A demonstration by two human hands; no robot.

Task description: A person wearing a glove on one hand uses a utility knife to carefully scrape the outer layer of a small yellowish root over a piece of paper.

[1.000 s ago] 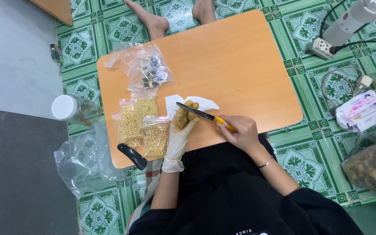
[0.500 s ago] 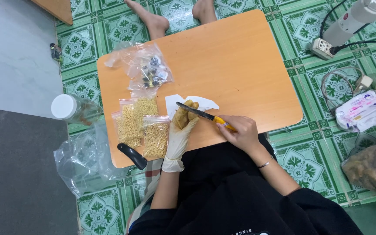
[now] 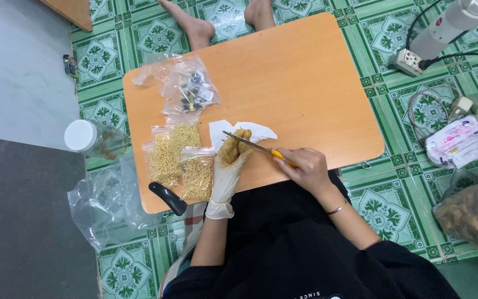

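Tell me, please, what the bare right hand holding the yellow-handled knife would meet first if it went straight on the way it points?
Probably the gloved left hand, which the knife blade already touches.

Orange-brown table (image 3: 283, 77); green floral-tiled floor (image 3: 394, 205); yellow-handled knife (image 3: 258, 147); cream-gloved left hand (image 3: 229, 166); tan-filled bags (image 3: 181, 160) at nine o'clock.

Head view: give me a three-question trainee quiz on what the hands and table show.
1. True or false: the left hand wears a glove.
2. What does the right hand hold? A) knife B) bottle C) bag
3. Which way from the left hand do the two bags of yellow bits lie on the table?

Key: 1 true. 2 A, the yellow handle is in the hand, the blade across the gloved fingers. 3 To its left in the picture.
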